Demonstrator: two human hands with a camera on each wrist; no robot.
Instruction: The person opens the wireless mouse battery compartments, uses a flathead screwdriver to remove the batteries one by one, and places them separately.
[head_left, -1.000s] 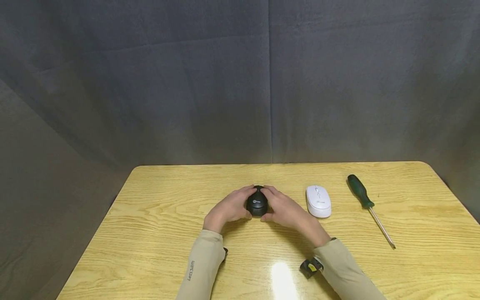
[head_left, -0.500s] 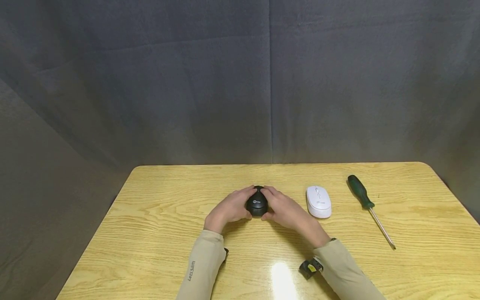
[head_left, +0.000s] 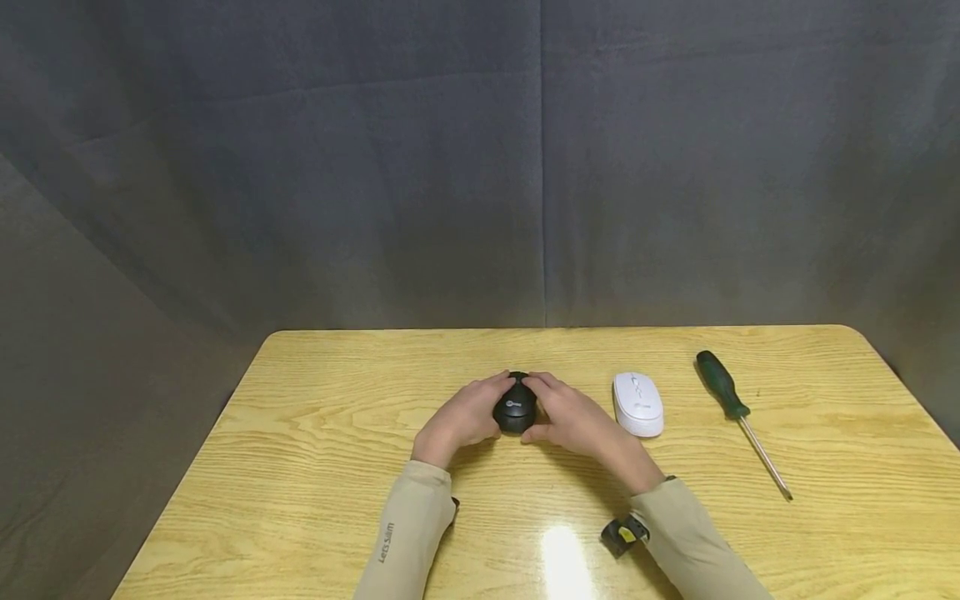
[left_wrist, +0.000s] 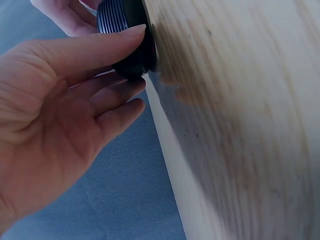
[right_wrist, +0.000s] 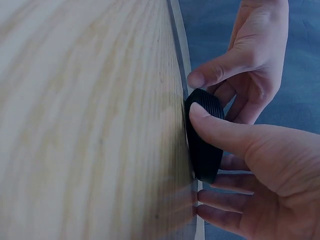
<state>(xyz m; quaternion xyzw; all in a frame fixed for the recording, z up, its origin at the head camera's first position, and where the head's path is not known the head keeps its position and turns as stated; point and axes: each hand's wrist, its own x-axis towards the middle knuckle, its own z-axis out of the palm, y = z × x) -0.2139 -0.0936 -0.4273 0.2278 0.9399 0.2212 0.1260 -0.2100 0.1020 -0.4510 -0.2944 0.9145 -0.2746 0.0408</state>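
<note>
A black computer mouse (head_left: 515,410) with a small pale logo lies on the wooden table between my two hands. My left hand (head_left: 467,414) curves round its left side, fingertips at the far end and thumb near the close end. From the other side my right hand (head_left: 573,421) grips it the same way. In the left wrist view, the left thumb (left_wrist: 117,46) overlaps the ribbed side of the mouse. The right wrist view shows the right thumb (right_wrist: 212,122) pressed on the mouse's ribbed edge. Its underside is hidden against the table.
A white computer mouse (head_left: 638,405) lies to the right of my right hand. Farther right is a screwdriver with a green handle (head_left: 718,383), its metal shaft pointing toward the near right. A dark grey curtain (head_left: 405,183) hangs behind the table's far edge.
Hardly anything differs. My left wrist has shifted very slightly to the right, and its thumb sits a touch looser by the black mouse, which stays in place.
</note>
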